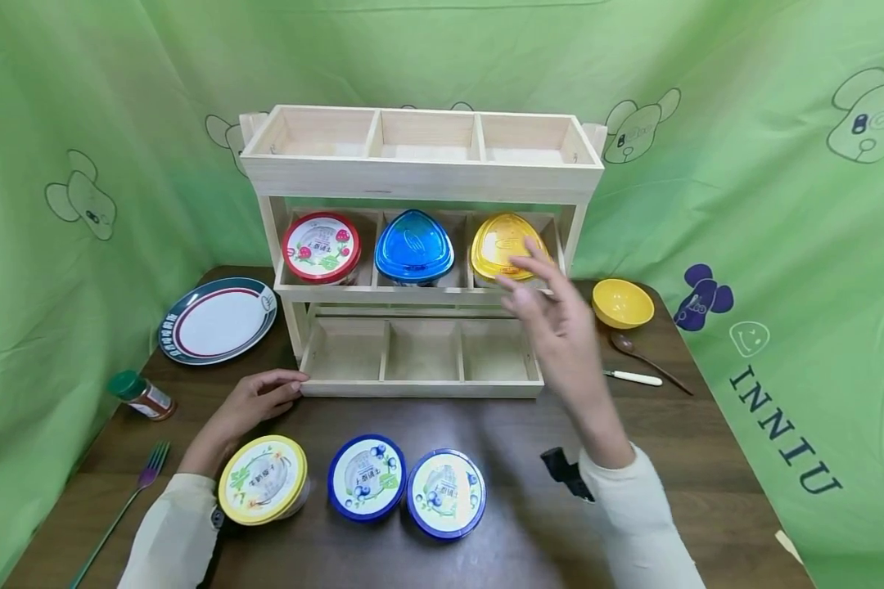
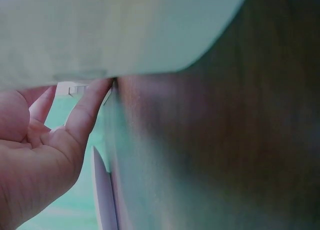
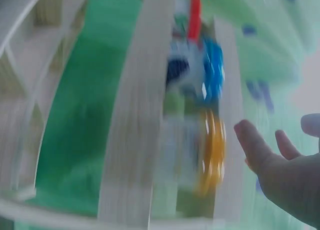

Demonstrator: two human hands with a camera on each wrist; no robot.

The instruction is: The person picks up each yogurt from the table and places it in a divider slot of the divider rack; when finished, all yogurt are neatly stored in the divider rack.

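- Three round tubs sit lowest in the head view, nearest the lens: a yellow-lidded tub (image 1: 263, 479) at lower left, a blue-lidded tub (image 1: 367, 477) beside it, and a second blue-lidded tub (image 1: 446, 493) touching that one.
- Raised at centre frame, the right hand (image 1: 552, 315) hovers with fingers spread and relaxed, gripping nothing, just in front of the yellow triangular container (image 1: 507, 248) in the right compartment of the middle shelf.
- That container looks light, with a glossy, likely slippery plastic lid; a hold across the lid's rim or around the body below it seems safest.
- Beside it on the same shelf stand a blue triangular container (image 1: 415, 248) in the middle compartment and a red-rimmed tub (image 1: 321, 246) in the left one.
- Left of centre, the left hand (image 1: 254, 401) rests flat on the table (image 1: 516, 442), fingers straight and close together, fingertips touching the lower left corner of the wooden rack (image 1: 421, 168); the wrist view shows a finger against pale wood.
- Around the rack: a plate (image 1: 218, 320) and spice jar (image 1: 143, 396) at left, a fork (image 1: 121, 509) at lower left, a yellow bowl (image 1: 622, 303), spoon (image 1: 647, 357) and white-handled utensil (image 1: 633, 377) at right.
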